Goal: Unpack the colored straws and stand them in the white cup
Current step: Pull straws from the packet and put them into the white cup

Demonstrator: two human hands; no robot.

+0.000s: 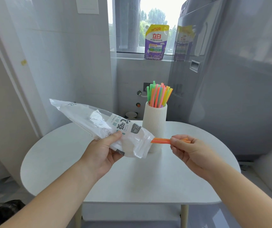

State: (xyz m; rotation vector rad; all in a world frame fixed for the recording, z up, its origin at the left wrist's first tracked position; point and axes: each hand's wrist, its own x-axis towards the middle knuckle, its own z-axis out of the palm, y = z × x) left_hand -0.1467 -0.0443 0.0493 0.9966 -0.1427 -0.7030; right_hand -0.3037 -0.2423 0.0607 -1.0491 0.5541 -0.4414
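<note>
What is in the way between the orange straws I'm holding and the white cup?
The plastic bag sheathes the left ends of the orange straws; otherwise nothing visible blocks the white cup, though standing straws crowd its mouth.

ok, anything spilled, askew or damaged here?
Nothing stands out. The white cup stands upright on the table, its colored straws fanned but contained. The left hand grips the straw bag; the right hand pinches orange straws at its mouth. None lie loose.
</note>
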